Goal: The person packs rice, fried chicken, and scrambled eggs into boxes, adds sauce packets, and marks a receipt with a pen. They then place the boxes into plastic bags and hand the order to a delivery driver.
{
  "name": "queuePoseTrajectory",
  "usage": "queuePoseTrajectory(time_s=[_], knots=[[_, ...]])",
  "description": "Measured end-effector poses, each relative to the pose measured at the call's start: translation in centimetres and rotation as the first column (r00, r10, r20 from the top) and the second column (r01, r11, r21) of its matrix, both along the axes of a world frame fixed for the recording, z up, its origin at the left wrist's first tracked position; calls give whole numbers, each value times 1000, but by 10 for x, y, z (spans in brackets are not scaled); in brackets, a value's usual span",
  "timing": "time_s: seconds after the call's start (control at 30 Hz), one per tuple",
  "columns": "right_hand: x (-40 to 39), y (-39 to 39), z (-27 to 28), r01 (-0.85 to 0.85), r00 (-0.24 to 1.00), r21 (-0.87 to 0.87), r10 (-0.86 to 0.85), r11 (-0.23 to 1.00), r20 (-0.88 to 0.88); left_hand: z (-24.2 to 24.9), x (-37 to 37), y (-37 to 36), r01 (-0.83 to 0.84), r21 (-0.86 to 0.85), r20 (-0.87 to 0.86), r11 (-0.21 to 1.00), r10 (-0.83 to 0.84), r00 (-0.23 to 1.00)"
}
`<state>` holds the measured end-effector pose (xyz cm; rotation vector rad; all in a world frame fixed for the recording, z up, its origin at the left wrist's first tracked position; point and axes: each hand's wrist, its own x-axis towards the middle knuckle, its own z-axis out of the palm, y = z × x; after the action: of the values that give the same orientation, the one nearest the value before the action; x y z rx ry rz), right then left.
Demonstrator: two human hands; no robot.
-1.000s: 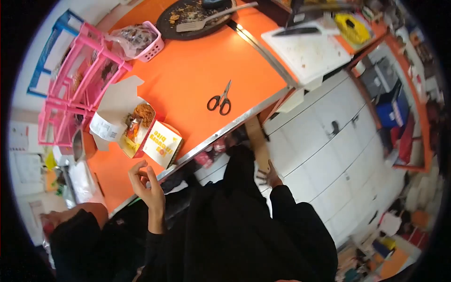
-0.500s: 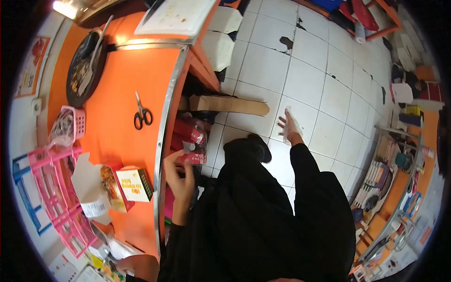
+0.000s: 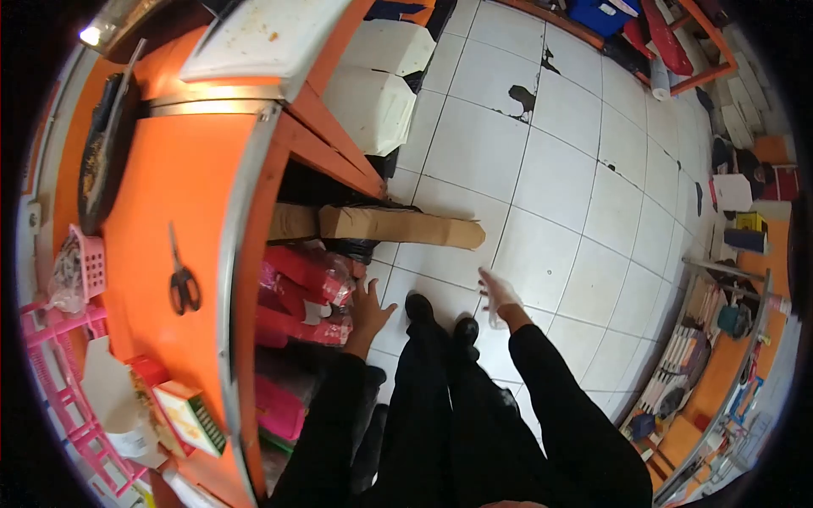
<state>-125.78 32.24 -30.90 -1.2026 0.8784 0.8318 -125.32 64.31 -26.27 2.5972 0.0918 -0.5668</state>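
My left hand [image 3: 367, 315] is open, with its fingers spread and thumb out, beside the shelf under the orange counter [image 3: 182, 161]. Its fingertips overlap the edge of the red plastic-wrapped packages [image 3: 309, 275] stacked there. My right hand [image 3: 501, 303], in a thin clear plastic glove, hangs open over the white tiled floor [image 3: 542, 245] with nothing in it. A long brown cardboard piece [image 3: 406, 227] sticks out from under the counter, ahead of both hands. Black-handled scissors [image 3: 183, 288] lie on the counter top.
An open food box [image 3: 114, 389] and a printed carton [image 3: 188, 415] stand on the counter near a pink basket [image 3: 91, 262]. A dark pan [image 3: 106, 161] and white board [image 3: 269, 38] are farther along. Shelves [image 3: 707, 356] line the right side.
My view has shifted away from the counter. My left hand has moved from beside the counter edge to the packages below, its fingers spreading. My right hand stays open, lower in view.
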Motion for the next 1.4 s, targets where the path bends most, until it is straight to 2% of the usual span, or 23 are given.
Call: queuePoseTrajectory(time_s=[0.1,0.23,0.33,0.4,0.47,0.5,0.6,0.63,0.67,0.73,0.77,0.83,0.9,0.93,0.97,1.0,1.03,1.07,1.13,1.2,1.3,1.33,1.4], knots=[[13,-2,-37,-145,984,-132,157,981,86,-60,36,-8,42,242,-126,969,-12,992],[9,-25,-198,-55,947,-331,155,942,282,-124,93,-17,375,430,-181,821,-328,927],[47,-35,-220,-75,992,-419,112,905,64,-167,129,-29,396,466,-171,791,-359,918],[52,-52,-301,-52,991,-510,107,859,79,-193,145,-27,365,510,-158,779,-332,930],[68,-41,-277,99,933,-268,4,958,359,-201,152,-30,349,614,-157,708,-323,933],[75,-39,-293,117,965,-206,-62,972,256,-215,151,-27,259,740,17,621,-402,916],[72,-41,-313,-61,995,-194,75,979,64,-230,153,-19,291,627,-119,723,-280,952],[69,-32,-294,236,929,21,-232,971,289,-227,148,-10,264,602,-57,753,-290,955],[71,-28,-271,349,849,68,-346,935,399,-221,144,-3,257,605,-57,754,-280,958],[83,-36,-224,190,721,12,-148,982,678,-202,134,7,86,402,38,912,-110,993],[91,-33,-170,172,731,-218,23,961,682,-195,130,15,70,401,50,914,-98,994],[102,-7,-41,75,713,-590,371,804,595,-191,116,32,7,80,497,997,-46,866],[92,28,42,-111,568,-871,749,479,340,-184,113,42,-77,-56,632,995,95,770],[85,50,74,-192,435,-956,892,221,118,-181,112,43,-125,-192,720,973,226,656],[99,74,122,-109,47,-979,985,170,166,-178,111,42,-194,-295,699,936,350,623],[91,87,136,-42,-266,-985,949,166,171,-172,109,41,-270,-407,638,873,483,600],[94,110,146,95,-448,-944,860,316,243,-168,105,39,-335,-516,564,788,607,560],[97,145,156,-35,-434,-928,831,370,348,-163,102,40,-389,-591,490,707,697,523],[89,197,150,40,-466,-845,758,533,456,-148,98,34,-462,-685,360,563,814,457],[108,237,164,-9,-423,-932,843,363,332,-134,99,27,-492,-732,292,471,869,399],[136,269,187,34,-438,-928,840,372,320,-111,113,19,-506,-776,243,377,919,311],[146,281,160,138,-529,-915,809,380,256,-98,103,24,-490,-798,238,351,930,280],[164,283,189,122,-477,-908,825,401,301,-89,111,30,-463,-818,244,341,935,257]])
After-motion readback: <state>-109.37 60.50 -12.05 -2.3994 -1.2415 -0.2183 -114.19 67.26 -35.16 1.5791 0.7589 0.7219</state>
